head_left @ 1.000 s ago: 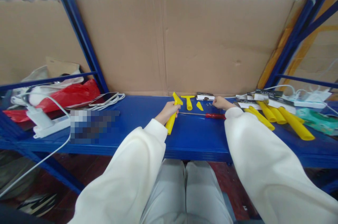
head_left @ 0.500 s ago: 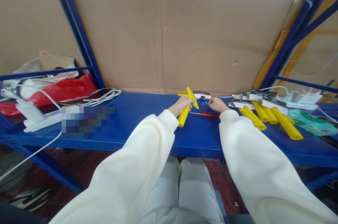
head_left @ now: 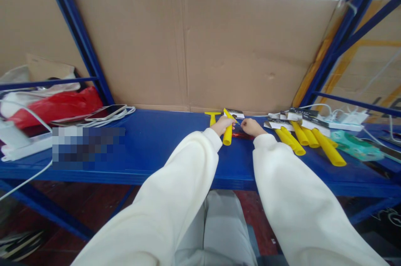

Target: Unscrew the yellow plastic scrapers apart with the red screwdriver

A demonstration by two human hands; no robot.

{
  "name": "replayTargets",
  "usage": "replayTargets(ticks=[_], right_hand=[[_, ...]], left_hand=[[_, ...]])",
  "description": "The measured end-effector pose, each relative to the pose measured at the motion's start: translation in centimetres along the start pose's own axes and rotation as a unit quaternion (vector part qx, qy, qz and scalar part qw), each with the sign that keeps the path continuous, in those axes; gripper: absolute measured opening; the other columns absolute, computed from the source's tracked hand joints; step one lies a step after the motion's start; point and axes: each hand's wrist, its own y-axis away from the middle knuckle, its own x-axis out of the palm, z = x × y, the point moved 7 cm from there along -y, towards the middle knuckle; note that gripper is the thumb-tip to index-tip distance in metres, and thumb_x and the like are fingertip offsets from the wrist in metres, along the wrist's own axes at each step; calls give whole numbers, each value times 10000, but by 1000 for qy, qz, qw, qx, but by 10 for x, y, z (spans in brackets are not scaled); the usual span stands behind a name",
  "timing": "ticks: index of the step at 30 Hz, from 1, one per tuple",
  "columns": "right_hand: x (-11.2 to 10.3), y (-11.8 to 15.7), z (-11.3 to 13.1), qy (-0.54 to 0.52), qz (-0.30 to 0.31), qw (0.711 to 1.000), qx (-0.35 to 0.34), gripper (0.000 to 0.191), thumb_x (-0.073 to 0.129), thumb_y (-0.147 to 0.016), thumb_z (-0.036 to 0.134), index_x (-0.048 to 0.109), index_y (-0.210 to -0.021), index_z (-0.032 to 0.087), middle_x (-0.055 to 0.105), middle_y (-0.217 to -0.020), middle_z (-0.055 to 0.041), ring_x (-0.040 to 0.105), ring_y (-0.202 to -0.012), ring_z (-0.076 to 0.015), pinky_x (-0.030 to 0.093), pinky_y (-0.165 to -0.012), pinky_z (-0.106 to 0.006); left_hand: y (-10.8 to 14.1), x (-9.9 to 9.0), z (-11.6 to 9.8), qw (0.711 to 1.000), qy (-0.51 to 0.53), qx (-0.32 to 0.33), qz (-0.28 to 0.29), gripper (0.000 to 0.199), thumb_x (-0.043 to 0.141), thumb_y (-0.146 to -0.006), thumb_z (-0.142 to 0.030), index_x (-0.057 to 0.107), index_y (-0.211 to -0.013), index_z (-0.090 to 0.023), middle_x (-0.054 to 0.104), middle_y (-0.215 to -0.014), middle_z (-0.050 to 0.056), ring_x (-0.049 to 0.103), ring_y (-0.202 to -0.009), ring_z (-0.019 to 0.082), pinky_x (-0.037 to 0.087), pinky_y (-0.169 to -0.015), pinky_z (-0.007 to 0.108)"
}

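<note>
My left hand [head_left: 224,125] is closed around a yellow tube-shaped handle [head_left: 227,137], whose wide end points toward me. A yellow T-shaped piece [head_left: 213,116] shows just left of the same hand; whether it joins the handle is hidden by my fingers. My right hand [head_left: 249,126] is close by on the right, its fingers pinched together near the side of the handle. Whatever they hold is too small to make out. Partly covered by my hands, a red screwdriver [head_left: 242,135] lies on the blue table. Behind my hands is a small black-and-white card package [head_left: 235,114].
Several yellow tube handles [head_left: 328,147] with black-and-white cards lie on the right, beside a green plastic packet [head_left: 357,145] and a white power strip [head_left: 346,122]. On the left are a red bag [head_left: 65,105] and white cables [head_left: 120,115]. Cardboard [head_left: 232,49] stands behind the blue table [head_left: 163,140].
My left hand has turned the yellow handle more upright and moved it closer to my right hand. The T-shaped part now points to the left. The view has shifted slightly.
</note>
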Motion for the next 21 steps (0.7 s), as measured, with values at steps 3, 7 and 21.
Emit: replayTargets(ticks=[3,7,21], right_hand=[[0,0,1,5,4,1000,-1,272,543,-864,77,778,-970,164,786,-1047,-130,728,-1010,-220,493,-802,-223],[1,1,2,8,12,1000,3,289,527,-871,64,775,-996,146,778,-1096,-144,720,-1057,-235,499,-843,-238],[22,-20,22,-3,39,993,-113,490,478,-874,141,743,-1250,311,609,-1468,-16,519,-1382,-282,397,-1155,-462]], left_hand=[[4,-1,-4,1000,-5,1,15,110,616,-862,-7,669,-827,-97,539,-534,-36,520,-473,80,487,-549,191],[11,-15,-11,1000,-2,-8,24,191,550,-888,30,657,-783,-87,549,-516,-23,528,-475,74,471,-540,174],[39,-153,-18,994,-26,52,-98,166,537,-934,-32,618,-1059,-105,684,-738,36,582,-488,72,440,-484,167]])
